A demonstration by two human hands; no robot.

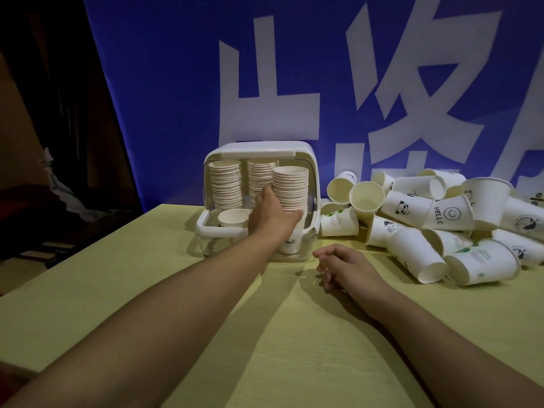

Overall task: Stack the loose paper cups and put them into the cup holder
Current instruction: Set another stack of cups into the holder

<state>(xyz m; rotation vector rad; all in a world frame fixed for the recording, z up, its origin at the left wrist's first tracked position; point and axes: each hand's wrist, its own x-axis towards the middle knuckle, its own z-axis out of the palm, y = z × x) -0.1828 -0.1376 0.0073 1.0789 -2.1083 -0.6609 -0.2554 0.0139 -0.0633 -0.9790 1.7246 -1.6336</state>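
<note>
A white cup holder (312, 160) with a clear front stands at the back middle of the table. Inside it rise tall stacks of paper cups (225, 184), and one single cup (234, 220) sits low at the front left. My left hand (269, 214) reaches into the holder and grips the front right stack (291, 187) near its base. My right hand (343, 267) rests on the table in front of the holder, fingers loosely curled and holding nothing. A heap of loose paper cups (438, 219), some printed with pandas and "HELLO", lies to the right.
The yellow-green table (294, 334) stretches toward me. A blue banner with large white characters (176, 83) hangs right behind the holder and the cups. Dark furniture (59, 172) stands beyond the table's left edge.
</note>
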